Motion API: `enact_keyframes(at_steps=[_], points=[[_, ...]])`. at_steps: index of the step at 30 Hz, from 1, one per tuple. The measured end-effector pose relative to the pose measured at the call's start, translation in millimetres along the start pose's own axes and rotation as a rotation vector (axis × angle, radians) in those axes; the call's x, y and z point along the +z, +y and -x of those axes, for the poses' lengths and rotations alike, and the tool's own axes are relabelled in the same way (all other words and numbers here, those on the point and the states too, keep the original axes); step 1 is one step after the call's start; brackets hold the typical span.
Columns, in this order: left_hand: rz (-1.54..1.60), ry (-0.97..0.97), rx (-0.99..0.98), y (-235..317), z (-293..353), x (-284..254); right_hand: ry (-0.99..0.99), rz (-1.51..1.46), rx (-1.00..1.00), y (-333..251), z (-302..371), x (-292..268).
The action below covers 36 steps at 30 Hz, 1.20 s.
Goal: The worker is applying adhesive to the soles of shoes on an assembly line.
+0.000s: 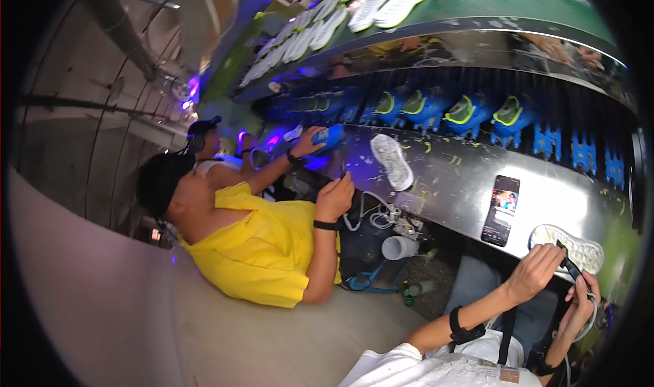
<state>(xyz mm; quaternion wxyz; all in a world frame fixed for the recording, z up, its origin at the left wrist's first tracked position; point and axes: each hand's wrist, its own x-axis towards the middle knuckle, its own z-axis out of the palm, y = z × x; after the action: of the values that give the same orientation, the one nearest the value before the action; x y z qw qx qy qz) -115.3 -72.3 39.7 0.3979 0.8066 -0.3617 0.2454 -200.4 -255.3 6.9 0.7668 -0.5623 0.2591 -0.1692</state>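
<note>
At the lower right, my left hand [535,272] is closed in a pinch on one end of a slim black tool [571,267]; its exact kind does not show. My right hand [581,304] has its fingers wrapped round the other end, where a pale cord [591,326] runs down past the wrist. Just beyond both hands, a white shoe sole [582,252] with yellow-green marks lies on the metal bench [449,196]. Part of the sole is hidden behind my fingers and the tool.
A phone [501,210] with a lit screen lies left of the sole. Blue shoes [463,111] on a rack line the bench's back; soles [368,9] fill the upper shelf. To my left, a person in yellow [266,244] holds a blue shoe [328,138]. Another sole [392,162] lies between us.
</note>
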Motion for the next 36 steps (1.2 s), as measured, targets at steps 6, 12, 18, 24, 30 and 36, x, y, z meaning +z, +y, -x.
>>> enact_keyframes(at_steps=[6,12,18,24,30,36], points=[[-0.165,-0.145,0.142,7,-2,5,0.076,0.001,0.042,-31,20,9],[-0.103,-0.13,0.142,25,-9,35,-0.015,-0.01,-0.054,-58,29,-6],[-0.021,-0.123,0.019,30,-16,45,0.039,-0.09,0.008,-61,27,-7],[0.139,-0.183,-0.081,31,-13,52,0.1,-0.151,0.054,-56,17,-8],[0.31,-0.198,-0.189,41,-11,44,0.154,-0.184,0.087,-54,2,-14],[0.387,-0.255,-0.216,39,-18,38,0.132,-0.27,0.131,-56,-5,-18]])
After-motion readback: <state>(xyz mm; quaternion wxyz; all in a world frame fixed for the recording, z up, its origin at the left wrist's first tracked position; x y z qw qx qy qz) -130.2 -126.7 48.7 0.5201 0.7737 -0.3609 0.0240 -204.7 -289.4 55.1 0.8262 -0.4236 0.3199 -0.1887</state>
